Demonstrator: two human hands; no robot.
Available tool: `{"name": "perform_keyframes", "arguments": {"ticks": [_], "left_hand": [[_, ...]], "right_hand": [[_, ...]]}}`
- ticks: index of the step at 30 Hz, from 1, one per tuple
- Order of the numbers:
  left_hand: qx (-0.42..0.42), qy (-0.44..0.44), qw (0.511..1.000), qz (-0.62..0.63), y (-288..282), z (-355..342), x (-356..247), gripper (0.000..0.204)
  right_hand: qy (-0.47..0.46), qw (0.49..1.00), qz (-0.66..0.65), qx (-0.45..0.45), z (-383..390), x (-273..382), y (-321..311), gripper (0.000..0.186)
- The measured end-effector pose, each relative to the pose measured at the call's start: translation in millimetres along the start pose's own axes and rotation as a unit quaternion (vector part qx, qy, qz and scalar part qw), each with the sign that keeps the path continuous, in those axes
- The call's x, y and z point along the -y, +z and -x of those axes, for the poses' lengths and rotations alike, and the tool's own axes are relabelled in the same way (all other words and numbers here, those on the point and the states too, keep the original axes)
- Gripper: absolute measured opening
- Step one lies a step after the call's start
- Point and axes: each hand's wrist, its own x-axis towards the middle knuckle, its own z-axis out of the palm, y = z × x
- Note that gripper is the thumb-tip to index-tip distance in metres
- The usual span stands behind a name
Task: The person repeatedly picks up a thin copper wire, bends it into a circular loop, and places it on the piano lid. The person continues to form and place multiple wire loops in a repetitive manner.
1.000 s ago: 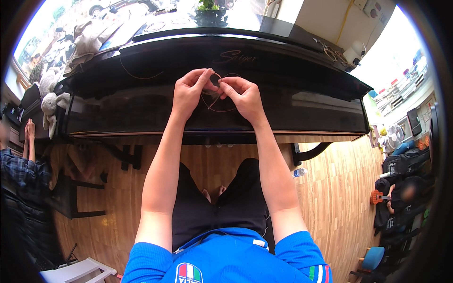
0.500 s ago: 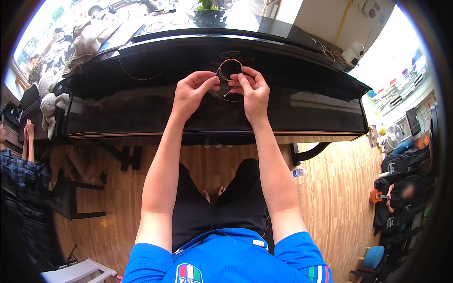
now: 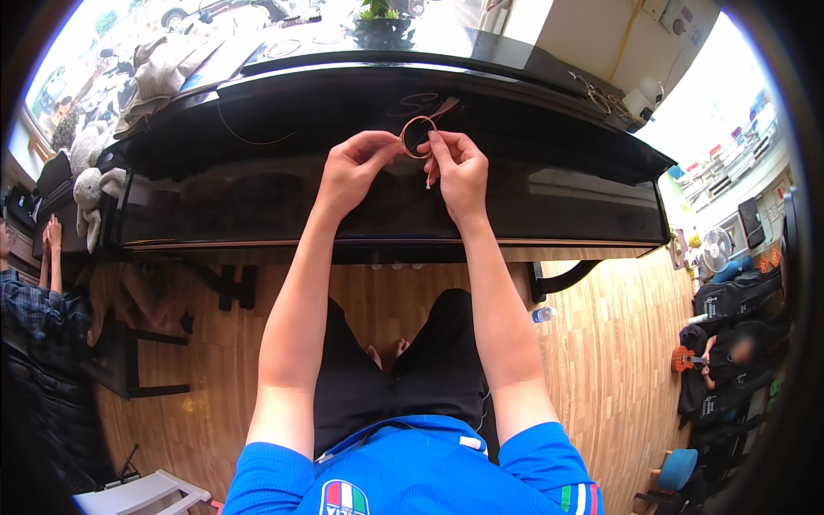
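Observation:
A copper-coloured guitar string (image 3: pixel 418 118), wound into a small ring, is held between my two hands above the closed black piano (image 3: pixel 283 193). My left hand (image 3: pixel 354 172) pinches the ring's left side between thumb and fingertips. On the opposite side, the thumb and fingers of my right hand (image 3: pixel 463 176) close on the coil. A loose end hangs below the right fingers, tipped with a small pale bead. Another stretch of the string is smeared by motion past the top of the ring. The exact finger contacts are too small to make out.
A thin copper-coloured wire (image 3: pixel 249 140) curves over the piano front at left. Further left hangs a grey plush toy (image 3: pixel 88 190). A potted plant (image 3: pixel 382 33) stands on top. One person sits at far left; another, far right, holds a ukulele (image 3: pixel 684 359). A bottle (image 3: pixel 543 315) is on the floor.
The coil has become smaller and tighter. Its lower loose loop is gone from beneath my hands, and a blurred length now shows above the ring. Both hands have shifted only slightly.

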Motion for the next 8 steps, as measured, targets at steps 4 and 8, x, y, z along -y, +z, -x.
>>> {"name": "perform_keyframes", "arguments": {"ticks": [4, 8], "left_hand": [[-0.022, -0.039, 0.999, 0.008, -1, 1, -6, 0.020], [-0.029, 0.011, 0.999, 0.018, -1, -2, 5, 0.031]], "right_hand": [[-0.003, 1.000, -0.021, 0.002, 3, 6, 4, 0.018], [0.013, 0.999, -0.023, 0.024, 2, 4, 2, 0.023]]}}
